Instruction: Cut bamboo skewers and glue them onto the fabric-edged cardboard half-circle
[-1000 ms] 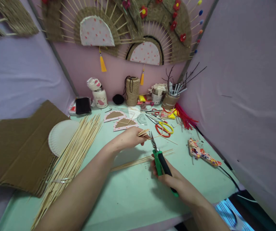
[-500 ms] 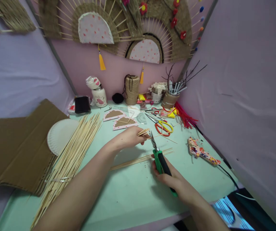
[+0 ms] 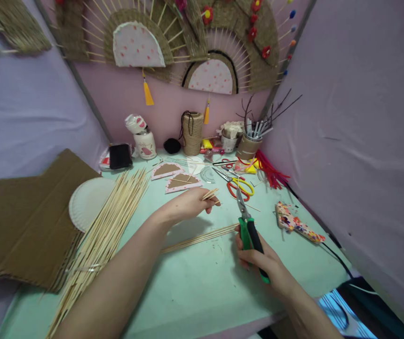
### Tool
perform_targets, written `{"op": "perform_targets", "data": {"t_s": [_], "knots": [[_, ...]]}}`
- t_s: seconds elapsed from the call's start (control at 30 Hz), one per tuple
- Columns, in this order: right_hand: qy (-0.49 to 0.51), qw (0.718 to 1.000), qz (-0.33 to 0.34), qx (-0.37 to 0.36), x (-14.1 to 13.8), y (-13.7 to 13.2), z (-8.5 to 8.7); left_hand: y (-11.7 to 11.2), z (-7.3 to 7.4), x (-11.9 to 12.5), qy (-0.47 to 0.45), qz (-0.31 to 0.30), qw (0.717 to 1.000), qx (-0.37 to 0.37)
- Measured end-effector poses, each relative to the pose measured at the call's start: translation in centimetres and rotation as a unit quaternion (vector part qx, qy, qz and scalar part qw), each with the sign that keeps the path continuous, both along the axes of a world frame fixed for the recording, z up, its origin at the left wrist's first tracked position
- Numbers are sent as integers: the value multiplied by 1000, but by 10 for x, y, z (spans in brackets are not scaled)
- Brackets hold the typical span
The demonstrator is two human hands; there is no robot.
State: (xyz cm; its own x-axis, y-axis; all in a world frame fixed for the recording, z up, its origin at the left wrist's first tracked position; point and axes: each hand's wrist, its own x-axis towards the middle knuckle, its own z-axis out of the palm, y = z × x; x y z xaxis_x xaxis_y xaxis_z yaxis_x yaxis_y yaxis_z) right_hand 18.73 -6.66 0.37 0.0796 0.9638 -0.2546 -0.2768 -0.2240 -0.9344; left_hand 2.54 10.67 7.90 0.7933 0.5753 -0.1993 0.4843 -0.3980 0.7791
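Note:
Several short bamboo sticks (image 3: 210,193) poke out of my left hand (image 3: 196,201), which is closed around them above the table. My right hand (image 3: 258,256) grips green-and-black pruning shears (image 3: 247,226), blades pointing away from me and apart from the sticks. A few long bamboo sticks (image 3: 198,239) lie on the table beneath and between my hands. Just beyond my left hand lie two half-round cardboard pieces (image 3: 183,182) with pink dotted edging, thin sticks resting on the nearer one. Scissors with red and yellow handles (image 3: 239,186) lie past the shears' tips.
A large bundle of bamboo sticks (image 3: 103,235) lies left, beside a white paper plate (image 3: 87,200) and brown cardboard (image 3: 28,226). A patterned glue gun (image 3: 297,223) with a cord rests right. A twine spool (image 3: 192,134) and a pot of sticks (image 3: 249,146) stand behind.
My right hand has moved the shears rightward, away from the short sticks. My left hand stays nearly in place, still holding them.

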Motion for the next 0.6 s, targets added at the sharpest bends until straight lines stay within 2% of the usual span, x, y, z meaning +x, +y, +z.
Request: {"op": "perform_targets", "data": {"t_s": [0.2,0.3,0.47,0.53,0.6], "knots": [[169,985,-8,19,7,-1,-13,4,2,-5,-4,-25,1000,4],[208,978,5,28,6,0,-18,5,1,-6,9,-17,1000,5],[244,969,10,29,8,1,-21,4,8,-10,14,-25,998,-48],[252,967,12,32,9,0,-21,4,11,-11,30,-29,999,-24],[256,966,11,36,9,-1,-21,3,9,-9,51,-33,997,37]]}}
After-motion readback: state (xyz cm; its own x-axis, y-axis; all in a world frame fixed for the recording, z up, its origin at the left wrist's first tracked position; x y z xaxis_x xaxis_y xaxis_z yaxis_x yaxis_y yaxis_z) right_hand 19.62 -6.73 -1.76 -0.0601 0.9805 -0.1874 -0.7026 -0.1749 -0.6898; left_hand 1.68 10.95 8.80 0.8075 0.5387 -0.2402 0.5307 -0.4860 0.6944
